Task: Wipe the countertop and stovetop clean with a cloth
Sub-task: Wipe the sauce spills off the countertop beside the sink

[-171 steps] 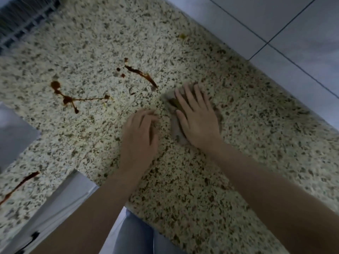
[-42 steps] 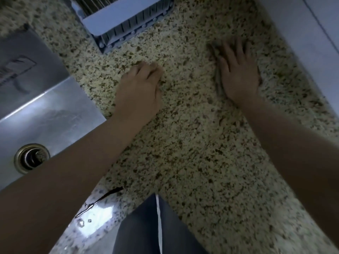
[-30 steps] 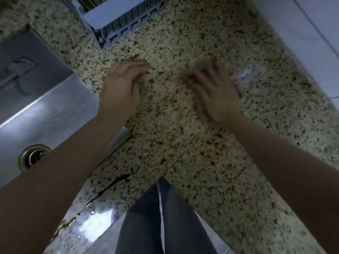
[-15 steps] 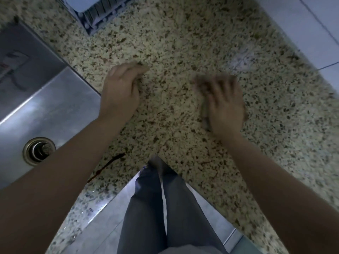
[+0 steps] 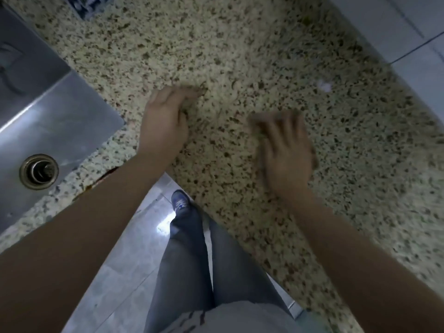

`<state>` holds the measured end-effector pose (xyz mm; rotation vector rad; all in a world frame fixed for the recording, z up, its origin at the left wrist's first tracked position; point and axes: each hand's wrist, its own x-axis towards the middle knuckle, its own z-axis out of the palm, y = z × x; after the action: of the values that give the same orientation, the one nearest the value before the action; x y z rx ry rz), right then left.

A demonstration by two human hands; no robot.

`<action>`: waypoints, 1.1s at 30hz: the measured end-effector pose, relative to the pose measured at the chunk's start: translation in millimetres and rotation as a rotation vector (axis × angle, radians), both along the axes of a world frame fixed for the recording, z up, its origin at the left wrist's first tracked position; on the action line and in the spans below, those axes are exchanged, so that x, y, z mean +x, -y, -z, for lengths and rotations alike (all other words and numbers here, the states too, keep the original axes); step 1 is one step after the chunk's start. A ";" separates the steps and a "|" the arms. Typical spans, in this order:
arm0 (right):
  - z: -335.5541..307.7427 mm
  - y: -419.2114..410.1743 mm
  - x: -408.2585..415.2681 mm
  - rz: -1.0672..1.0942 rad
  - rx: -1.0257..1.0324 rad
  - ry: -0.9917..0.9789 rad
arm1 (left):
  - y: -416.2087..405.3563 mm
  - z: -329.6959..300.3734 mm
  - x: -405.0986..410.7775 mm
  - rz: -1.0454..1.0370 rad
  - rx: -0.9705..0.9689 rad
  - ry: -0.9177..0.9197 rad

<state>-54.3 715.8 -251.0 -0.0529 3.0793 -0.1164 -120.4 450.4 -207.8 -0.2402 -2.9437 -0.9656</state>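
My right hand lies flat with spread fingers on a grey-brown cloth and presses it onto the speckled granite countertop. The hand is motion-blurred and hides most of the cloth; only a strip shows past the fingertips. My left hand rests on the countertop to the left, fingers loosely bent, holding nothing. A thin brown stain runs along the counter's front edge, partly under my left forearm.
A steel sink with its drain is set into the counter at the left. A dish rack corner shows at the top. White wall tiles border the counter's far right. My legs and the floor are below.
My right hand has slid the cloth from near the wall back toward the front edge, sweeping side to side. My left hand has stayed put. The earlier brown splashes on the counter are gone.
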 end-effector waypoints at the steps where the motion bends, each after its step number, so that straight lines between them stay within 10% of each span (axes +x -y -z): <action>1: -4.6 -22.7 5.9 0.170 -0.028 -0.006 | -7.7 -0.5 10.3 0.007 0.016 0.002; 4: -14.1 -12.5 13.4 0.372 -0.070 -0.047 | -25.1 -0.7 46.0 0.020 0.044 0.025; 11: -6.0 67.0 71.9 -0.536 -0.225 -0.033 | -40.3 -14.7 134.5 -0.270 0.144 0.087; 20: -8.9 -6.9 70.3 0.193 -0.183 -0.061 | -56.7 -12.1 203.6 -0.377 0.253 0.402; 23: -13.8 49.6 107.3 -0.159 -0.168 -0.006 | -60.5 -21.0 210.6 -0.403 0.285 0.468; 26: -33.7 97.5 147.9 -0.227 -0.764 0.106 | -59.6 -31.8 213.2 -0.615 0.503 0.591; 33: -105.2 75.9 99.4 0.635 -1.706 0.998 | -59.0 -70.5 197.3 -0.738 0.942 0.540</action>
<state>45.0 639.9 -145.8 0.6274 1.1927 -1.8692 76.9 509.4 -137.3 1.1601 -2.1423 -2.2400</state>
